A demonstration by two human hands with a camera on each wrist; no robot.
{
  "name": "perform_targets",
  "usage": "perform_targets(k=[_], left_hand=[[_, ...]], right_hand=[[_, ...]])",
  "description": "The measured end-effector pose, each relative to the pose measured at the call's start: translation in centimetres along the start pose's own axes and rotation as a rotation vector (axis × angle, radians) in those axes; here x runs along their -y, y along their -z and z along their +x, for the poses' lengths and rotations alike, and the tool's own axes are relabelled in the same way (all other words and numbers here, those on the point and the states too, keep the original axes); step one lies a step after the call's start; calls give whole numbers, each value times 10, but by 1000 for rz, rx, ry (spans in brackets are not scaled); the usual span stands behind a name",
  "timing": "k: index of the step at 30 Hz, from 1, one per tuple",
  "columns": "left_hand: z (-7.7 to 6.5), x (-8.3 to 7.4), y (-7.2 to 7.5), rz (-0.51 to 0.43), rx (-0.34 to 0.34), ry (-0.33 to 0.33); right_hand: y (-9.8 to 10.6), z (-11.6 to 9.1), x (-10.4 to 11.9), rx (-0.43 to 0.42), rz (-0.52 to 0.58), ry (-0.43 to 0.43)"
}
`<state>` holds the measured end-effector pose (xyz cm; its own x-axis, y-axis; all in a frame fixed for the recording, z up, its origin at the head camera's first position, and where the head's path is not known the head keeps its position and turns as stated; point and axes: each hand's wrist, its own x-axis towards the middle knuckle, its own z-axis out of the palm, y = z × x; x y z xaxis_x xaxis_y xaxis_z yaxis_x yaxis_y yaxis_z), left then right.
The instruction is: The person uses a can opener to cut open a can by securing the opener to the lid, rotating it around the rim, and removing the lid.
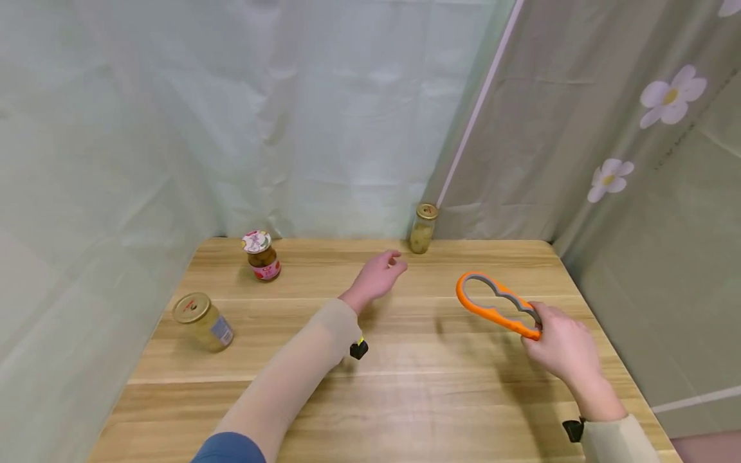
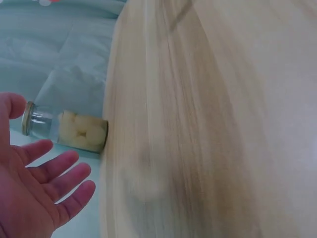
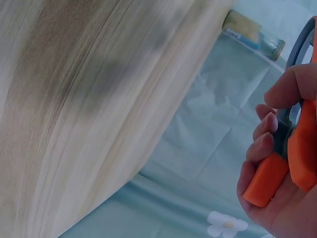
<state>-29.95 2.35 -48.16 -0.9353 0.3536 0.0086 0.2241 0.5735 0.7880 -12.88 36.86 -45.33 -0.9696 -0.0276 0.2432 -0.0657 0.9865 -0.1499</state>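
Observation:
In the head view my right hand grips one end of an orange and grey jar opener, its looped end pointing left above the table. The right wrist view shows fingers and thumb wrapped round its orange handle. My left hand reaches over the table with fingers spread and nothing in them. Just beyond it, at the table's back edge, stands a tall glass jar with a gold lid and pale round pieces inside. The left wrist view has this glass jar close past the fingertips.
On the wooden table's left side stand a jar with a pink label and patterned lid and a gold-lidded jar with pale contents. A pale curtain hangs along the back and sides, with white flowers at right.

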Motion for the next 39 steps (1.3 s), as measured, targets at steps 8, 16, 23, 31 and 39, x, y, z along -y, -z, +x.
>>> perform_targets(k=[8, 16, 23, 31, 39], left_hand=[[25, 5, -13, 67, -66, 50], [50, 14, -26, -8, -196, 76], [70, 6, -36, -57, -229, 64], [89, 1, -38, -7, -205, 32], [108, 7, -48, -21, -199, 57]], right_hand=[[-5, 0, 1, -49, 8, 30], [-12, 1, 0, -79, 14, 45], [-11, 4, 0, -77, 13, 47], [-9, 6, 0, -55, 17, 32], [-17, 5, -3, -43, 22, 37]])
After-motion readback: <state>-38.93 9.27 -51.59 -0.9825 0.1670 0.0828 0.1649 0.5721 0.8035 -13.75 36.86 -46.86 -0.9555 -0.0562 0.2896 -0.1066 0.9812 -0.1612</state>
